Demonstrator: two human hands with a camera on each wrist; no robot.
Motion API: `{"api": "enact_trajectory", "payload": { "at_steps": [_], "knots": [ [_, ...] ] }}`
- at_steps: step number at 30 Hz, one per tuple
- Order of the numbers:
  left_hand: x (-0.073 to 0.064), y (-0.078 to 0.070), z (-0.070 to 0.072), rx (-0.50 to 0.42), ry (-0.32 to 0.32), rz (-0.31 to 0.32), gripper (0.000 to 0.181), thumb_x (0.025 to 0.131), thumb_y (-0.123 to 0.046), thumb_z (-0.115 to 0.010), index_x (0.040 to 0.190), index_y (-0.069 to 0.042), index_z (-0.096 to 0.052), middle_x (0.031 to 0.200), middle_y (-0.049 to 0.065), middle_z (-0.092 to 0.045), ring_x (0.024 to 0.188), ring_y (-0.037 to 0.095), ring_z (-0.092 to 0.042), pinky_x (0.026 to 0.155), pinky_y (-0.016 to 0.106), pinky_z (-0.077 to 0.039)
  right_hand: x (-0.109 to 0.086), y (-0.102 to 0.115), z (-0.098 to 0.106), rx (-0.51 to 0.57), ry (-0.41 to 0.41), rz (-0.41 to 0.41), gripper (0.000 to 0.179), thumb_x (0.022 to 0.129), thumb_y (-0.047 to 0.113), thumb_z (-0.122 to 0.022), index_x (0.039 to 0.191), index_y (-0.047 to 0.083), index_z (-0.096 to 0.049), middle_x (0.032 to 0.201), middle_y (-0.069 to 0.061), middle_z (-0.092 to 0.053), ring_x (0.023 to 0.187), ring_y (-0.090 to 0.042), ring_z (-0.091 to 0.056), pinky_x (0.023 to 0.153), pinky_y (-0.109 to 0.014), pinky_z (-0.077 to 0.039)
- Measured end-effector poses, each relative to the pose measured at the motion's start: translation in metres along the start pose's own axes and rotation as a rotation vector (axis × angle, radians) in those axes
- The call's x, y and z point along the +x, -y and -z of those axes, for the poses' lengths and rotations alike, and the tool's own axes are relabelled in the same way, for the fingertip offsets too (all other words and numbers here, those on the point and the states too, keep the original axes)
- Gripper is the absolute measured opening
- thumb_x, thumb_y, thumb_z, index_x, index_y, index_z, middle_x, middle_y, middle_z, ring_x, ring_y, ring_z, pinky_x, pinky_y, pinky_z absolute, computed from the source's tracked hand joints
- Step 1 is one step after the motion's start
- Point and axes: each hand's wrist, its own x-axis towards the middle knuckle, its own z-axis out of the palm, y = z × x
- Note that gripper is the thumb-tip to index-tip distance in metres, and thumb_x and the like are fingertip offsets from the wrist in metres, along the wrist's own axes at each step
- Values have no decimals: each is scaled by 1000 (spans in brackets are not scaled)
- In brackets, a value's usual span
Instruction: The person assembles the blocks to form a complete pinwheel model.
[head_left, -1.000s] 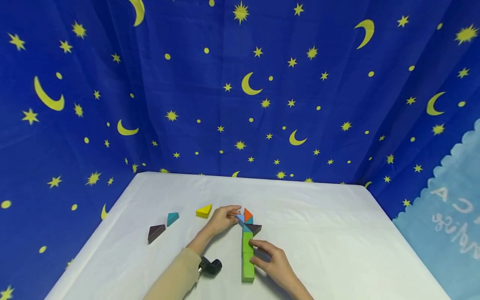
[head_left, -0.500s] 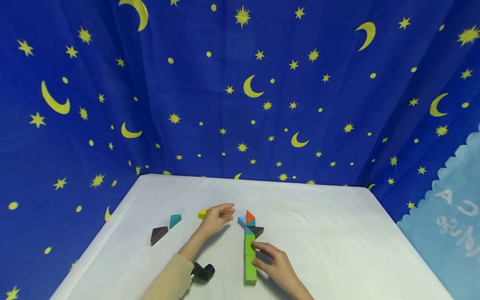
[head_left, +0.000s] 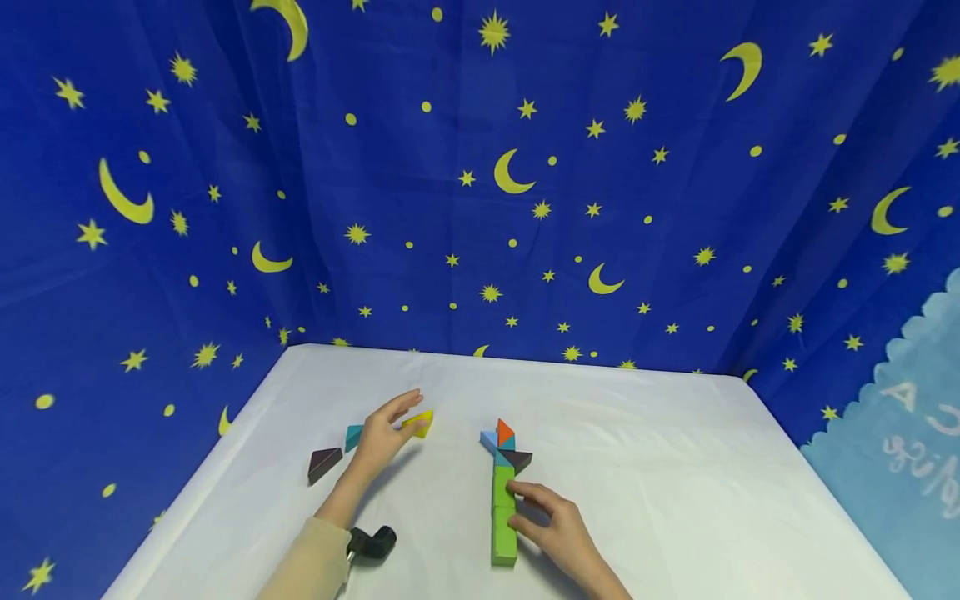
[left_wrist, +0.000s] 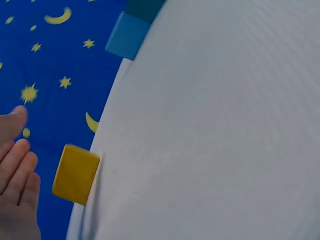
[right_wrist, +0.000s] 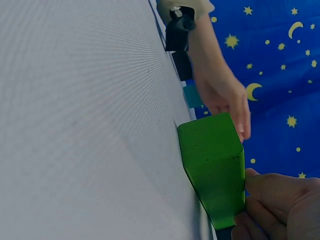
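the left hand (left_wrist: pixel 18 202) is near a yellow block (left_wrist: pixel 76 174) on white cloth (left_wrist: pixel 200 125).

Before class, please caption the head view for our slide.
Left hand near a yellow triangular block, right hand touching two green rectangular blocks.

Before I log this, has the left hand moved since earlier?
Yes, the left hand moved leftward from the light-blue triangular block toward the yellow triangular block.

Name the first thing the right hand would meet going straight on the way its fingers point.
Most likely the row of two green blocks, which lies directly ahead of the right hand; whether hand and blocks are touching is hard to judge.
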Motion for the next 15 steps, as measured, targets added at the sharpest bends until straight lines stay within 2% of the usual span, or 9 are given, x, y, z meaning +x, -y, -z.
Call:
{"api": "enact_trajectory", "payload": {
  "at_steps": [5,11,15],
  "knots": [
    [-6,13,1,41,17,49,53,78,-13,-77,125,1,-58,119,12,-63,113,30,-56,97,38,-44,0,-1,0,11,2,1,43,84,25,-72,122,9,-62,121,-2,-62,113,-21,-57,94,-32,-47],
    [-4,18,-6,101,-23,21,48,75,-9,-79,119,1,-62,112,12,-66,104,30,-61,91,42,-48,0,0,0,15,6,-18,43,84,27,-72,122,10,-62,122,-2,-61,114,-22,-56,94,-34,-47],
    [-1,20,-11,129,-39,34,45,75,-6,-79,116,0,-64,106,10,-68,99,27,-62,88,43,-49,0,2,0,20,16,-27,43,84,27,-72,123,10,-61,123,-3,-61,115,-23,-55,95,-35,-46]
  ]
}}
